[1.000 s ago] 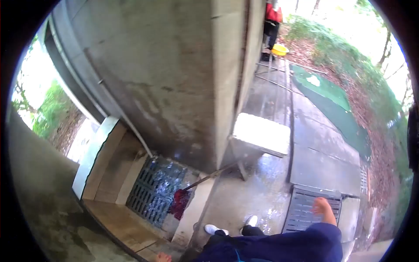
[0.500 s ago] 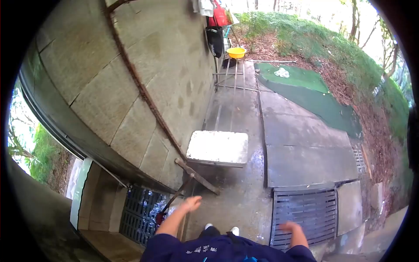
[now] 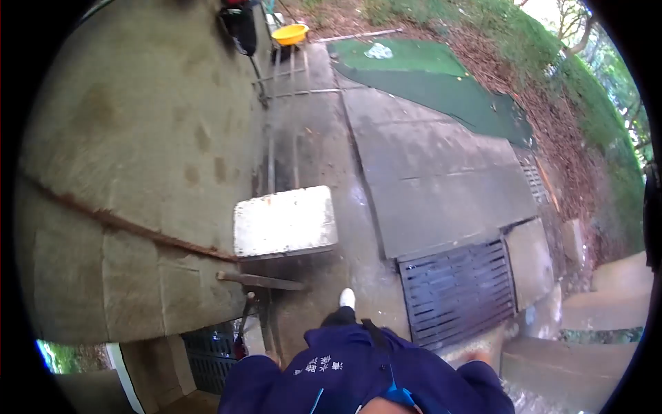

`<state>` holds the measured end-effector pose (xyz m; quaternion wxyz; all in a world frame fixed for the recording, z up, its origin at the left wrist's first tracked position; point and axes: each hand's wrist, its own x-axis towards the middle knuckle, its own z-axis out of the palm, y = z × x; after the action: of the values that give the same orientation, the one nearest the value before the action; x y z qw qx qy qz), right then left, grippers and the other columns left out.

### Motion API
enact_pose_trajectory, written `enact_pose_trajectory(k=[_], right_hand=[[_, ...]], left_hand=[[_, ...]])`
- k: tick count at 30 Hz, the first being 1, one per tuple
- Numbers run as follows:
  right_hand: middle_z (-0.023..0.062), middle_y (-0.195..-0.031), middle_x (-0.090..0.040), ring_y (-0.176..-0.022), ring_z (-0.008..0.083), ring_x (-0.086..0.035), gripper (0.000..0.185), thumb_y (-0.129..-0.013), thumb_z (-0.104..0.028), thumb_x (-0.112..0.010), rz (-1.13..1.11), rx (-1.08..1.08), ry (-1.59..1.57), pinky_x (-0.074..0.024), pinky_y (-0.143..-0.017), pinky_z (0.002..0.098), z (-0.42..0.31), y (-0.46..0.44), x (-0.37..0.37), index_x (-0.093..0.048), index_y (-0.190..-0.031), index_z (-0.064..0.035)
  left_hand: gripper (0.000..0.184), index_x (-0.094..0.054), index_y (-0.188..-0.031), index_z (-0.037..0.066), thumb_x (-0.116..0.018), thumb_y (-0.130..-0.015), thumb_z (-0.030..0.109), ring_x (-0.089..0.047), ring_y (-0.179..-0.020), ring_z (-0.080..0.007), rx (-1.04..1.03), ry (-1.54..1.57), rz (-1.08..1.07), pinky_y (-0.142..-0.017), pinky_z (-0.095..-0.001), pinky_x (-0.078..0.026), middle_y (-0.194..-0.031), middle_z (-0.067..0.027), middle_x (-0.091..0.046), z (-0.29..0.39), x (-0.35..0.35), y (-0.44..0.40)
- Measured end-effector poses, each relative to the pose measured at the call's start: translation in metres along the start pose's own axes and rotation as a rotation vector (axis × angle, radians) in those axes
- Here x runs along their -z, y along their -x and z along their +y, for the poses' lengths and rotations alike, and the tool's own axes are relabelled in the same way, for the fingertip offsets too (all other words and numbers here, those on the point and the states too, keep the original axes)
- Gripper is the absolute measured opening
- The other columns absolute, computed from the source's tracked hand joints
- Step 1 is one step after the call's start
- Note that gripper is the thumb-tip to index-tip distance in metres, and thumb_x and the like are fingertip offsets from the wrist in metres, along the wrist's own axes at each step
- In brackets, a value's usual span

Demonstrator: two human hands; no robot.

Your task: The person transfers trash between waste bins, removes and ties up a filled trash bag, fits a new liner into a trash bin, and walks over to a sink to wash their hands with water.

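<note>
Only a sliver of my left hand [image 3: 274,357] shows past the dark blue sleeve, near a thin stick-like handle [image 3: 245,316] by the wall; its fingers are hidden. At the other side, a bit of skin of my right hand or wrist [image 3: 478,357] shows beside the sleeve, over the wet edge of the floor grate [image 3: 458,290]; those fingers are hidden too. Ahead on the left stands a low table with a worn white top [image 3: 284,222]. A wooden bar [image 3: 261,280] lies in front of it. Neither hand touches these.
A concrete wall [image 3: 152,138] runs along the left. Farther ahead are a metal frame [image 3: 293,72], a yellow basin [image 3: 289,34] and a hanging black bag [image 3: 238,29]. Green matting [image 3: 427,83] covers part of the slabs. Concrete steps [image 3: 572,366] lie right. One white shoe [image 3: 347,298] is forward.
My view has turned right and tilted down, and I have stepped forward. Both hands have dropped back beside my body. The white-topped table now appears farther left.
</note>
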<state>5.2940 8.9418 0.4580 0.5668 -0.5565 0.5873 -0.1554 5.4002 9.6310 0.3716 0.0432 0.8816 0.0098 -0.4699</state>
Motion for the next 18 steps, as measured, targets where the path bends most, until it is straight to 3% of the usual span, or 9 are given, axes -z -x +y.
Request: enact_pose_trajectory(k=[1,3,5,11,13,14,15,16,18], right_hand=[[0.0031,-0.100,-0.052,-0.085,0.0169,-0.053,0.031,-0.079,-0.024,-0.043,-0.006,-0.076,0.409,-0.0449,-0.068,0.0314,0.027,0.017,0.012,-0.043,-0.108,-0.0118],[0.0043,-0.098,-0.053,-0.084,0.0181,-0.053,0.030,-0.078,-0.023,-0.044,-0.131,-0.148,0.750,-0.0449,-0.068,0.0319,0.056,0.055,0.022,-0.044,-0.105,-0.0111],[0.0056,-0.095,-0.053,-0.082,0.0193,-0.054,0.028,-0.076,-0.023,-0.045,-0.229,-0.211,0.788,-0.0448,-0.067,0.0324,0.057,0.084,0.010,-0.046,-0.102,-0.0104],[0.0094,-0.088,-0.055,-0.079,0.0230,-0.054,0.024,-0.071,-0.020,-0.048,-0.349,-0.227,0.836,-0.0446,-0.067,0.0338,0.028,0.052,-0.047,-0.051,-0.092,-0.0083],[0.0107,-0.086,-0.055,-0.078,0.0242,-0.055,0.023,-0.070,-0.020,-0.049,-0.390,-0.226,0.895,-0.0446,-0.067,0.0343,0.017,0.021,-0.069,-0.052,-0.089,-0.0076],[0.0113,-0.085,-0.056,-0.077,0.0248,-0.055,0.022,-0.069,-0.019,-0.050,-0.404,-0.220,0.922,-0.0446,-0.066,0.0346,0.008,0.002,-0.078,-0.053,-0.087,-0.0073],[0.0120,-0.083,-0.056,-0.077,0.0254,-0.055,0.021,-0.068,-0.019,-0.050,-0.434,-0.208,0.970,-0.0445,-0.066,0.0348,-0.003,-0.024,-0.092,-0.054,-0.086,-0.0069],[0.0126,-0.082,-0.056,-0.076,0.0260,-0.055,0.021,-0.067,-0.019,-0.051,-0.467,-0.185,1.014,-0.0445,-0.066,0.0351,-0.015,-0.054,-0.104,-0.055,-0.084,-0.0066],[0.0139,-0.080,-0.057,-0.075,0.0272,-0.055,0.020,-0.066,-0.018,-0.052,-0.517,-0.133,1.119,-0.0444,-0.066,0.0356,-0.061,-0.116,-0.133,-0.056,-0.081,-0.0059]], left_hand=[[0.031,-0.053,-0.101,0.011,-0.044,-0.078,0.031,-0.052,-0.087,-0.0167,0.029,0.032,-0.194,-0.069,-0.0301,-0.044,-0.095,-0.0066,-0.055,-0.005,-0.028,0.008],[0.031,-0.053,-0.100,0.011,-0.045,-0.077,0.031,-0.052,-0.089,-0.0186,0.112,0.257,-0.331,-0.071,-0.0316,-0.043,-0.096,-0.0082,-0.054,0.000,-0.052,0.023],[0.031,-0.054,-0.099,0.012,-0.045,-0.076,0.031,-0.052,-0.090,-0.0205,0.080,0.317,-0.395,-0.073,-0.0332,-0.042,-0.097,-0.0097,-0.054,0.014,-0.049,0.027],[0.032,-0.056,-0.097,0.015,-0.047,-0.072,0.031,-0.050,-0.094,-0.0261,-0.199,-0.234,-0.602,-0.079,-0.0378,-0.040,-0.100,-0.0142,-0.053,0.074,0.054,-0.066],[0.033,-0.054,-0.099,0.013,-0.042,-0.073,0.029,-0.050,-0.094,-0.0279,-0.221,-0.335,-0.389,-0.078,-0.0390,-0.041,-0.100,-0.0153,-0.052,0.138,0.190,-0.095],[0.031,-0.054,-0.096,0.011,-0.042,-0.073,0.028,-0.051,-0.091,-0.0304,-0.032,-0.003,0.060,-0.078,-0.0383,-0.041,-0.097,-0.0155,-0.053,0.181,0.262,-0.085],[0.030,-0.053,-0.096,0.011,-0.041,-0.075,0.028,-0.051,-0.089,-0.0321,0.035,0.105,0.281,-0.077,-0.0380,-0.041,-0.096,-0.0159,-0.053,0.179,0.278,-0.141],[0.027,-0.052,-0.097,0.009,-0.042,-0.076,0.023,-0.053,-0.086,-0.0302,-0.054,0.356,0.582,-0.075,-0.0356,-0.042,-0.093,-0.0163,-0.055,0.186,0.305,-0.180],[0.024,-0.051,-0.097,0.008,-0.046,-0.075,0.017,-0.055,-0.081,-0.0262,-0.176,0.721,0.667,-0.072,-0.0328,-0.043,-0.088,-0.0160,-0.056,0.241,0.385,-0.184]])
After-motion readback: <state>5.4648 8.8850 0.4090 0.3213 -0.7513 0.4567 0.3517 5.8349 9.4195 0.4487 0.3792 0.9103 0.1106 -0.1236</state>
